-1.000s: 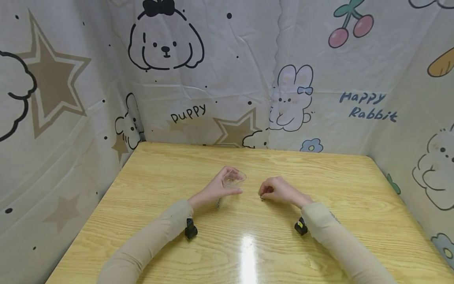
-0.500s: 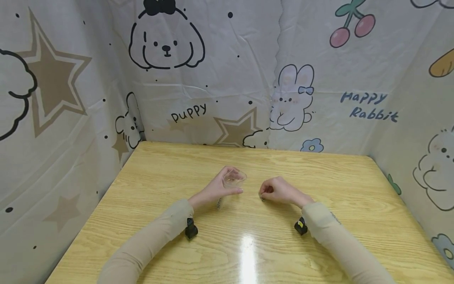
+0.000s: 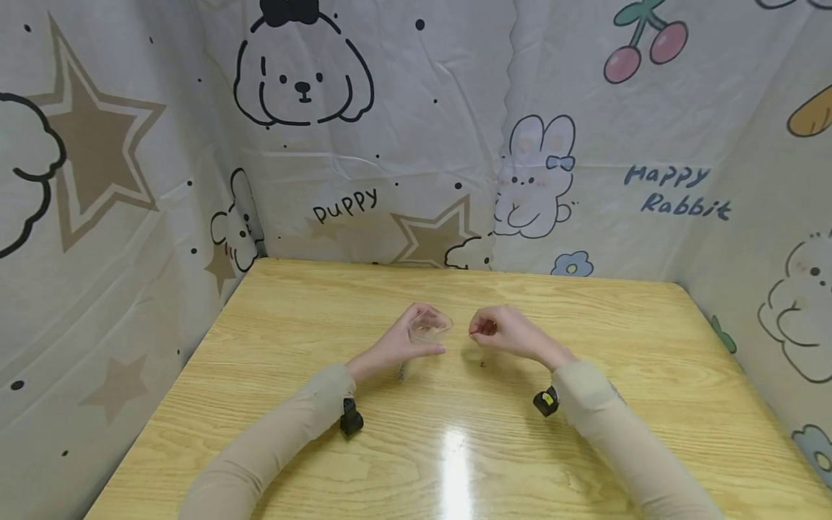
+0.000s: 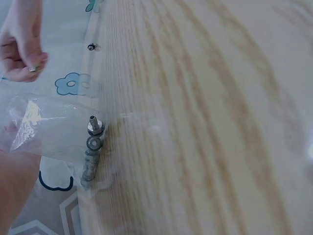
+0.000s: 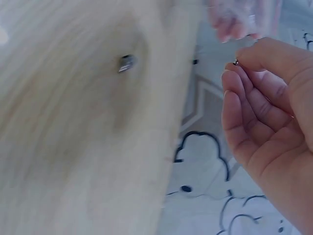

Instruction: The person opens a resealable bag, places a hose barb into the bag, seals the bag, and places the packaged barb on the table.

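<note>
While our left hand (image 3: 393, 347) grips a clear plastic bag (image 4: 49, 125), our right hand (image 3: 512, 332) pinches a tiny metal piece (image 5: 235, 62). We see a loose metal part (image 5: 126, 63) on the table (image 3: 299, 310).

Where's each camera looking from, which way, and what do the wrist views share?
Head: on the head, facing forward and down over the yellow wood-grain table; left hand, right hand and beige sleeves show.
Left wrist: on that wrist, facing the clear plastic bag; part of the left hand lower left, right hand upper left.
Right wrist: on that wrist, facing the table; right hand at right, left hand partly at top.
Both wrist views: the tiny silver metal piece the right hand pinches.
</note>
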`<state>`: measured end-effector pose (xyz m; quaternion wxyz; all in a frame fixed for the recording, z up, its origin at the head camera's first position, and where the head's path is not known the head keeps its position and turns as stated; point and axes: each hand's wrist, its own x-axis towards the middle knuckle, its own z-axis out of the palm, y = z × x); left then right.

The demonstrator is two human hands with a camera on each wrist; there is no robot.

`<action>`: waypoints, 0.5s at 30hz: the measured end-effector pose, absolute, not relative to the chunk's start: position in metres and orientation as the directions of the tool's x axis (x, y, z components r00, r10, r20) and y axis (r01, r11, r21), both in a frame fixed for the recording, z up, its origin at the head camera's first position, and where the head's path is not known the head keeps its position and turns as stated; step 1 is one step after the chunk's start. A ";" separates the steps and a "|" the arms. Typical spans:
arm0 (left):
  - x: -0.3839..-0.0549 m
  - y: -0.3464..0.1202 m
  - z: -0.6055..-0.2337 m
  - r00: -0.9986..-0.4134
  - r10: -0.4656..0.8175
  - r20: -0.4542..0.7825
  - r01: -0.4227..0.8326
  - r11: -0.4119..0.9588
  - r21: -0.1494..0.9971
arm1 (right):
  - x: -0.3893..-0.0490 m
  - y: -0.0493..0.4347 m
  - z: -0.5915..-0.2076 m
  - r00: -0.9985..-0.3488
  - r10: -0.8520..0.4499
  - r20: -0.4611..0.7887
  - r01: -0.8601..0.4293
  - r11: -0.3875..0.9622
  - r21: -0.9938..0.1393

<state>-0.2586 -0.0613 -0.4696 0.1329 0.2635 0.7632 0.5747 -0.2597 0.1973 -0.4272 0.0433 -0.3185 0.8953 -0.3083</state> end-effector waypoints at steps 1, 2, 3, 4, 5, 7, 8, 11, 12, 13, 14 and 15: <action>-0.258 -0.061 -0.469 -0.826 0.555 0.099 0.250 0.202 0.947 | -0.260 0.196 -0.424 -0.789 -0.600 0.133 -0.553 0.599 -0.579; -0.258 -0.061 -0.469 -0.826 0.555 0.099 0.250 0.202 0.947 | -0.259 0.194 -0.421 -0.783 -0.604 0.149 -0.564 0.590 -0.577; -0.258 -0.061 -0.469 -0.825 0.556 0.100 0.250 0.201 0.947 | -0.259 0.192 -0.417 -0.777 -0.608 0.162 -0.575 0.583 -0.574; -0.258 -0.061 -0.469 -0.824 0.557 0.101 0.250 0.198 0.948 | -0.259 0.191 -0.415 -0.770 -0.613 0.176 -0.588 0.574 -0.570; -0.258 -0.061 -0.469 -0.824 0.557 0.105 0.253 0.197 0.947 | -0.259 0.189 -0.412 -0.762 -0.619 0.191 -0.601 0.566 -0.565; -0.258 -0.060 -0.469 -0.822 0.559 0.113 0.261 0.192 0.946 | -0.259 0.186 -0.407 -0.750 -0.625 0.214 -0.619 0.551 -0.559; -0.258 -0.060 -0.469 -0.820 0.560 0.116 0.263 0.189 0.946 | -0.259 0.184 -0.405 -0.746 -0.626 0.225 -0.626 0.546 -0.557; -0.257 -0.060 -0.469 -0.819 0.560 0.126 0.270 0.183 0.945 | -0.259 0.179 -0.398 -0.743 -0.623 0.245 -0.635 0.540 -0.553; -0.257 -0.059 -0.469 -0.818 0.561 0.128 0.271 0.180 0.946 | -0.259 0.176 -0.396 -0.743 -0.622 0.248 -0.636 0.540 -0.552; -0.257 -0.059 -0.469 -0.817 0.562 0.129 0.271 0.177 0.946 | -0.260 0.174 -0.394 -0.741 -0.622 0.252 -0.638 0.539 -0.550; -0.257 -0.059 -0.469 -0.816 0.564 0.130 0.271 0.174 0.947 | -0.260 0.172 -0.393 -0.738 -0.624 0.256 -0.643 0.538 -0.545; -0.257 -0.059 -0.469 -0.815 0.565 0.129 0.269 0.172 0.948 | -0.260 0.169 -0.391 -0.734 -0.628 0.259 -0.649 0.536 -0.539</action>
